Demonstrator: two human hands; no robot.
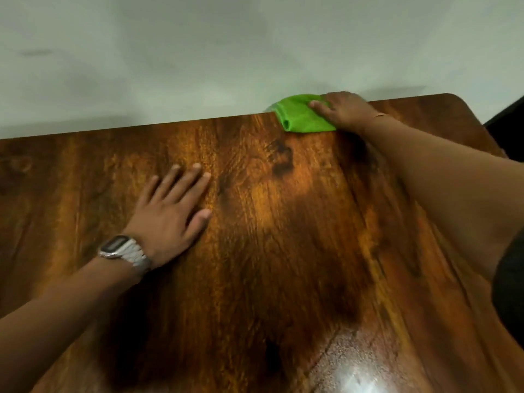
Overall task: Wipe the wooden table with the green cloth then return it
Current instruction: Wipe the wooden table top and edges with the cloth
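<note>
Nearest lay the left hand (170,214), flat with fingers spread on the wooden counter (255,265), holding nothing. Farther right, the right hand (344,109) pressed the green cloth (300,117) at the far edge. Wiping seemed underway; the next stroke probably needed steady pressure.

Wide bare stretch of wooden worktop (255,251) between the two forearms, open down the middle to the far edge; left hand (170,214) flat on the wood left of centre with its fingers (181,180) spread, blocking that patch; green cloth (303,117) under the right hand (346,109) filling the far edge near the right corner; pale wall (198,52) closing off everything beyond that edge
</note>
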